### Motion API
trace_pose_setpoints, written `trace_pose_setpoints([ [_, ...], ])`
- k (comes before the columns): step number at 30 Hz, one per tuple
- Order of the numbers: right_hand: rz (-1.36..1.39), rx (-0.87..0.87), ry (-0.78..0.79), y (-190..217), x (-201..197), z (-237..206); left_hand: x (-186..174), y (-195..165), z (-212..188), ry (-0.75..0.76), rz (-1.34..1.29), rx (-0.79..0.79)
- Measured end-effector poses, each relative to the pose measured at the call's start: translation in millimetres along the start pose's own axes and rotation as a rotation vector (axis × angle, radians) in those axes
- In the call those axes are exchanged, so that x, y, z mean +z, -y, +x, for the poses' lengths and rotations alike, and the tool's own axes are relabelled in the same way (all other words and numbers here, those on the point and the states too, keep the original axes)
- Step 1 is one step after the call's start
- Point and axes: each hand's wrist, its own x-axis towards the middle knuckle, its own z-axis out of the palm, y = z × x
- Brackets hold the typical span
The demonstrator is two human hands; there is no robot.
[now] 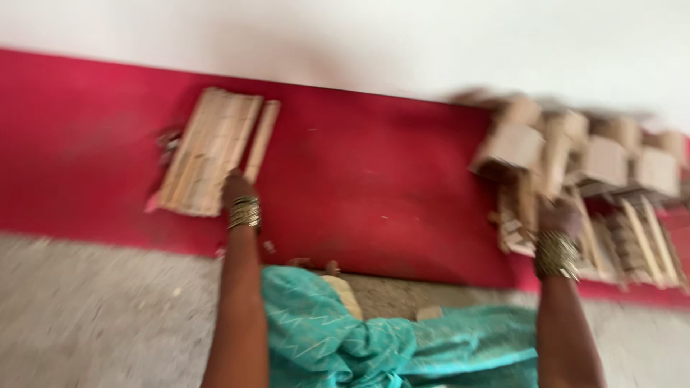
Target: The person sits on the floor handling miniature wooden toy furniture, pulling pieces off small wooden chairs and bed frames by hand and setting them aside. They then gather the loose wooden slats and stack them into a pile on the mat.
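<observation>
Two arms, my own, reached out from the bottom of the view toward a wall painted red low down and white above. The picture was blurred by motion, so fine detail was lost.

My left hand (237, 188) lay against the lower edge of a flat bundle of pale wooden sticks (210, 152) that leaned on the red band of wall (374, 172). One loose stick (262, 144) stood along the bundle's right side, just above my knuckles. I could not tell whether those fingers were curled on a stick or only pressed to it. A stack of metal bangles (244, 213) circled that wrist.

My right hand (560, 215) was far off to the right, pushed into a heap of small wooden frames and blocks (589, 172) piled against the same wall. Its fingers were hidden among the pieces, so its grip could not be made out. More bangles (555, 255) sat on that wrist.

Teal patterned cloth (359, 338) covered my lap between the arms, over a speckled grey floor (93, 316).
</observation>
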Motion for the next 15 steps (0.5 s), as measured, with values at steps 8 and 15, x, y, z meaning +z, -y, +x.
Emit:
trace_pose_setpoints([
  [8,0.006,0.080,0.123,-15.6,-16.3,-6.7,-11.4,-52.7,-22.0,0.341,-0.532,0.218],
  [15,0.007,0.063,0.164,7.3,-45.0,-14.5,-37.9,-201.1,-97.8,0.640,-1.241,0.567],
])
